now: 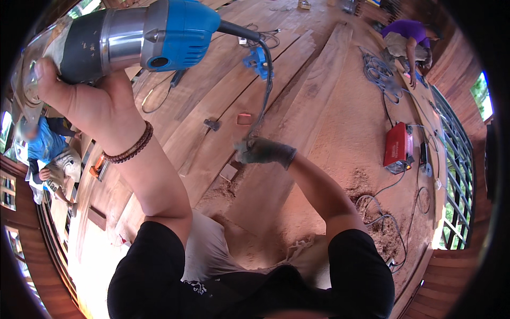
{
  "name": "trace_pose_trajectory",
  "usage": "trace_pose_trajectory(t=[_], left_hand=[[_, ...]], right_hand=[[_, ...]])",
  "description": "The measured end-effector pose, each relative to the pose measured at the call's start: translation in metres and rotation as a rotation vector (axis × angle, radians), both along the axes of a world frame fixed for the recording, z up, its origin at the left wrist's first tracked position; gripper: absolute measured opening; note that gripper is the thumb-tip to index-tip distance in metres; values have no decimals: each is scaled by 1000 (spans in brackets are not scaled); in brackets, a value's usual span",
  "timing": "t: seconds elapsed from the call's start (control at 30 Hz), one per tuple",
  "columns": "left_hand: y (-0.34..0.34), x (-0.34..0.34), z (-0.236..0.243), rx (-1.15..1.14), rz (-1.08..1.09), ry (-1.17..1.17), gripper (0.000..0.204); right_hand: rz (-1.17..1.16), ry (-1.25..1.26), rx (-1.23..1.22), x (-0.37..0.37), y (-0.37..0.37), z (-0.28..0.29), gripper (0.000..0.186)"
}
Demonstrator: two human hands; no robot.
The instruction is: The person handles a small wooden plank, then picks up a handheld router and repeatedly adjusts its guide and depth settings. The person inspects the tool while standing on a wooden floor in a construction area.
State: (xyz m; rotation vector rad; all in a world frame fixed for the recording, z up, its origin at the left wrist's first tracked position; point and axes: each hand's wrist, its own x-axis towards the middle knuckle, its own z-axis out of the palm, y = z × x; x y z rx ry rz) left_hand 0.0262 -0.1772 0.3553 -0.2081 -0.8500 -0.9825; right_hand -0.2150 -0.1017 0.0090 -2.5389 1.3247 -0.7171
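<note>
My bare left hand (101, 101), with a beaded bracelet at the wrist, is raised at the upper left and wrapped round a trim router (127, 40). The router has a blue motor housing, a steel collar, a black lower part and a clear plastic base. Its black power cord (270, 69) leaves the housing on the right and curves down to my gloved right hand (263, 150). That hand is closed on the cord low over the floorboards. Near its fingers lie a small wood block (229, 173) and a red-edged square piece (244, 119).
Long planks (308, 101) and sawdust cover the floor. A small black object (211, 124) and a blue tool (257, 61) lie ahead. At right are a red machine (398, 144) and coiled cable (380, 74). One person (409, 42) bends far right; another (50, 146) sits left.
</note>
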Motion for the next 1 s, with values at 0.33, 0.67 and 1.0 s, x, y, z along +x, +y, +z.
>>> trace_pose_trajectory(t=[0.33,0.67,1.0], left_hand=[[-2,63,-10,205,-165,-181,82],[38,77,114,725,-77,-552,67],[-9,141,268,735,44,-712,78]], right_hand=[[-945,-538,119,-204,109,67,29],[-1113,-1055,-216,-112,186,280,29],[-1161,-1453,191,-68,51,445,58]])
